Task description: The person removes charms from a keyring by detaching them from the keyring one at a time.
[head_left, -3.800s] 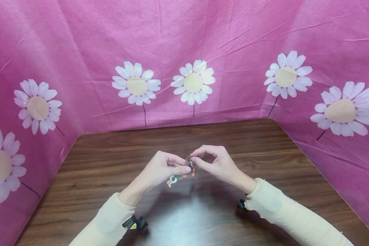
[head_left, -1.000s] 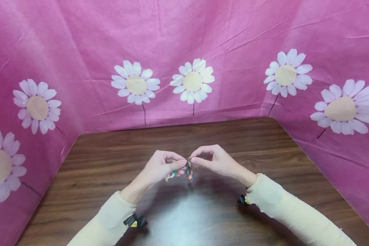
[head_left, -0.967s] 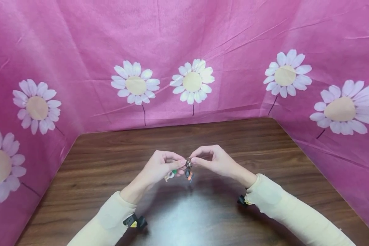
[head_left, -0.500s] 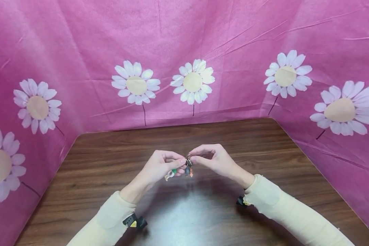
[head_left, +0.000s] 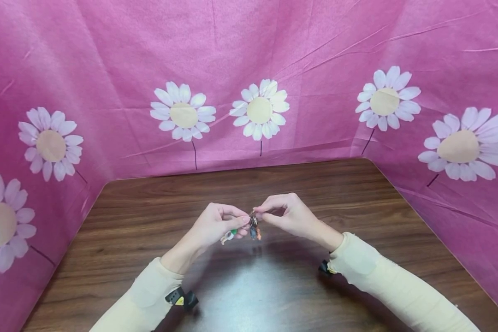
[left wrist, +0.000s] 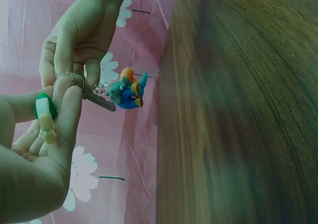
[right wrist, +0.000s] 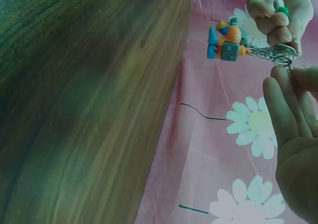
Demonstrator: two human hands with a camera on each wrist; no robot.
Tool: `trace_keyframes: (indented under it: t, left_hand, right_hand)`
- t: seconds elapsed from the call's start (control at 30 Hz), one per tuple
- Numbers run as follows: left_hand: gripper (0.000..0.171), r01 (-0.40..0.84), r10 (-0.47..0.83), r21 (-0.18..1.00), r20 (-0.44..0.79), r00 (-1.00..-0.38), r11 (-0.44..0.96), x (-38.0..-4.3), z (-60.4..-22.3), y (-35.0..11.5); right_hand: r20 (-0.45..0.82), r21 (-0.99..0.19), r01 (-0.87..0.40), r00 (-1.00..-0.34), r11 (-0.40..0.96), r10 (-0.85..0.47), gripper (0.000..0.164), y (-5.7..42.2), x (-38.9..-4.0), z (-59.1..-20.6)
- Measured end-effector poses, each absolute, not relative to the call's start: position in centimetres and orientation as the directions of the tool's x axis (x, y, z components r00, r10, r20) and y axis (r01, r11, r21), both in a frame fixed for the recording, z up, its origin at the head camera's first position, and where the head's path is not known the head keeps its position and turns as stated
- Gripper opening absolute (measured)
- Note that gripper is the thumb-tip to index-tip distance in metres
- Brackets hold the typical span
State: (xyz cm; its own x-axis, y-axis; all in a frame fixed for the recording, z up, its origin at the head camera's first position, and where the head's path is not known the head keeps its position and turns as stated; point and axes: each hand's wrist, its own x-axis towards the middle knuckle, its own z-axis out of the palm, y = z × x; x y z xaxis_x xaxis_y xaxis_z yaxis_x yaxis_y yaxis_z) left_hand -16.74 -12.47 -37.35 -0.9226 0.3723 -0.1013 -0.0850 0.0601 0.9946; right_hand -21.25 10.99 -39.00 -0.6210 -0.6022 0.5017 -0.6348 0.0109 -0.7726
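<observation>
From the head camera, a person's left hand (head_left: 220, 226) and right hand (head_left: 292, 217) pinched a bunched keyring (head_left: 254, 221) above the wooden table (head_left: 128, 221), midway between its side edges, short of the far edge. From the left wrist, a green-and-white charm (left wrist: 45, 112) lay against the left fingers; small figurines (left wrist: 130, 92) dangled from chains (left wrist: 100, 90). From the right wrist, the right fingertips gripped a thin ring (right wrist: 301, 61).
</observation>
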Motion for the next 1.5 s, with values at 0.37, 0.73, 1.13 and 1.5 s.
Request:
trace_keyframes:
  t: [0.37,0.73,1.13,1.5]
  left_hand:
    - [0.016,-0.063,0.357,0.973,-0.142,-0.923,0.223,-16.9,-38.7,-12.8]
    - [0.014,-0.05,0.379,0.974,-0.133,-0.916,0.222,-16.9,-39.4,-12.9]
    - [0.018,-0.047,0.347,0.986,-0.1,-0.932,0.158,-17.1,-37.2,-14.2]
    - [0.018,-0.039,0.35,0.982,-0.103,-0.931,0.187,-16.8,-37.5,-15.1]
  right_hand:
    - [0.475,-0.583,-0.784,-0.541,0.213,-0.694,0.018,10.5,-21.3,-38.5]
    - [0.364,-0.519,-0.785,-0.562,0.339,-0.743,0.017,10.2,-21.0,-37.7]
    - [0.067,-0.834,-0.434,-0.693,0.341,-0.718,0.016,11.4,-21.3,-38.5]
    - [-0.018,-0.971,-0.149,-0.734,0.187,-0.679,0.018,12.2,-21.4,-38.0]
